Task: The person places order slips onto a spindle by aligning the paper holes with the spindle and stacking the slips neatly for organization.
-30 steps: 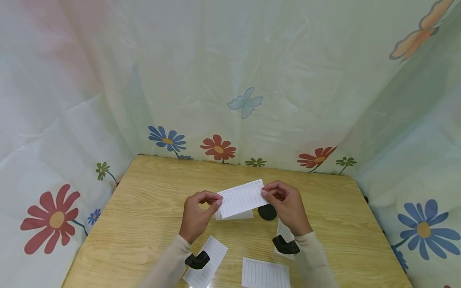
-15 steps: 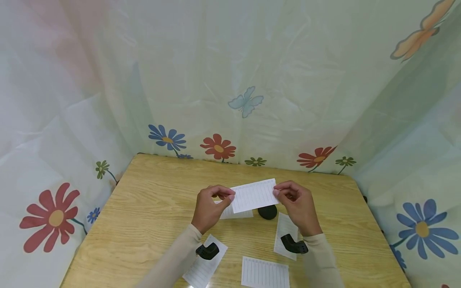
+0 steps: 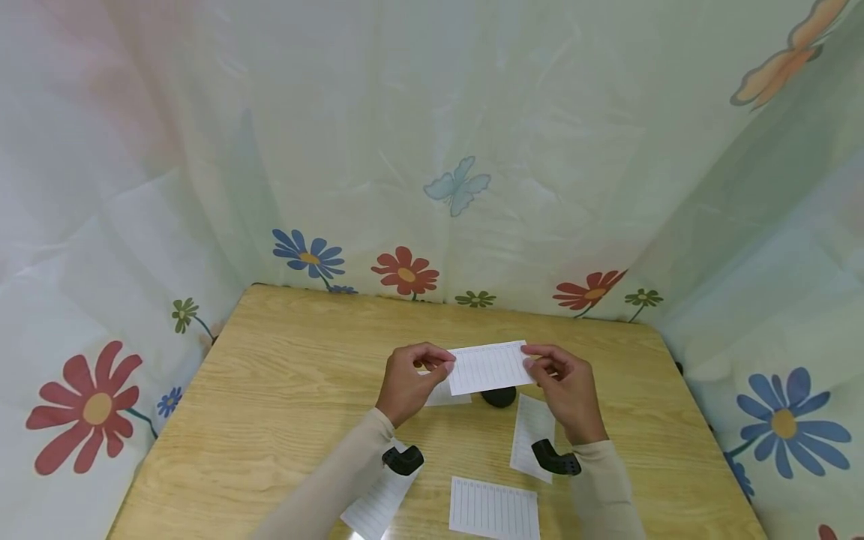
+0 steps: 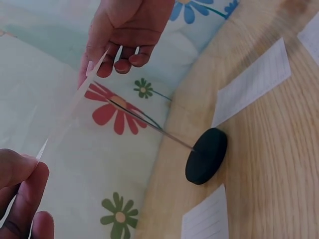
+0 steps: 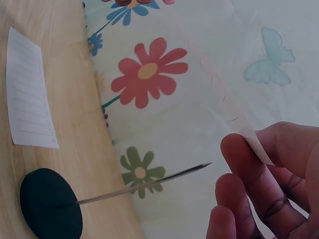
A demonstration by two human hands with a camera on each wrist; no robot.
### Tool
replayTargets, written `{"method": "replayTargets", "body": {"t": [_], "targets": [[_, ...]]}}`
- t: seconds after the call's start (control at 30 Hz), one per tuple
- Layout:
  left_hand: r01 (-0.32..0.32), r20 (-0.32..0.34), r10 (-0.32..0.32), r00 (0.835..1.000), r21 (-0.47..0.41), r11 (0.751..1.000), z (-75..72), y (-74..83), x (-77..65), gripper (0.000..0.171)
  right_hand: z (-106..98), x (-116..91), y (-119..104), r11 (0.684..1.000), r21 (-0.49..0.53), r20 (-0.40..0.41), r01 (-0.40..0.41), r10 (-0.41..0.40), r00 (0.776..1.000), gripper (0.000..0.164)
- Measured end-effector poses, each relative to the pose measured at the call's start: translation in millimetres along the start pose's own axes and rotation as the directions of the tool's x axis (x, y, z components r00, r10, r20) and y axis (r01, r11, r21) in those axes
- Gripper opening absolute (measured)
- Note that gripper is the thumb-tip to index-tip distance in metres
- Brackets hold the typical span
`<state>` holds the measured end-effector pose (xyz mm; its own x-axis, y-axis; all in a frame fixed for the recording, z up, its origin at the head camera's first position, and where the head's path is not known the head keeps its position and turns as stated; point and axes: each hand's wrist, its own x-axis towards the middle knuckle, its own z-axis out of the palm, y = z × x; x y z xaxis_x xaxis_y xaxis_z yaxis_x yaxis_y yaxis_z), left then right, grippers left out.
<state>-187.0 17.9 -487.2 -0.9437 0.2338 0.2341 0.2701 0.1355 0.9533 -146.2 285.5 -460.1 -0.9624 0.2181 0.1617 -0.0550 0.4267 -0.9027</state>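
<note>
My left hand and right hand hold a lined white paper slip between them, thumb and fingers pinching its two short ends. The slip is raised above the table and seen nearly edge-on in the left wrist view. Under it stands a bill spike with a round black base. Its thin metal rod rises to a sharp point, near my right fingertips in the right wrist view. The held slip hides the rod in the head view.
Several more lined slips lie on the wooden table: one behind the left hand, one by the right wrist, one at the front and one partly under the left forearm. A flowered curtain encloses the table.
Both hands have carried the slip to the right, so that it now hangs over the spike's base. The slip has also turned closer to level. The slips on the table stay put.
</note>
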Motion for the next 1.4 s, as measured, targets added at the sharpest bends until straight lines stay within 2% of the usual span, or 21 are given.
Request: {"method": "replayTargets", "body": {"t": [0.4, 0.83, 1.4], "targets": [[0.021, 0.029, -0.021, 0.999, -0.011, 1.0, 11.2, -11.2, 6.7, 0.006, 3, 2, 20, 0.998, 0.038, -0.018, -0.059, 0.059, 0.998, 0.02], [0.027, 0.025, -0.027, 0.999, 0.001, 1.0, 13.7, -10.3, 8.0, 0.007, 3, 2, 21, 0.996, 0.02, -0.046, -0.086, 0.086, 0.995, 0.022], [0.052, 0.013, -0.052, 0.999, 0.023, 0.998, 15.8, -17.6, 8.4, 0.009, 6, 4, 31, 0.997, 0.026, -0.043, -0.069, 0.07, 0.997, 0.024]]}}
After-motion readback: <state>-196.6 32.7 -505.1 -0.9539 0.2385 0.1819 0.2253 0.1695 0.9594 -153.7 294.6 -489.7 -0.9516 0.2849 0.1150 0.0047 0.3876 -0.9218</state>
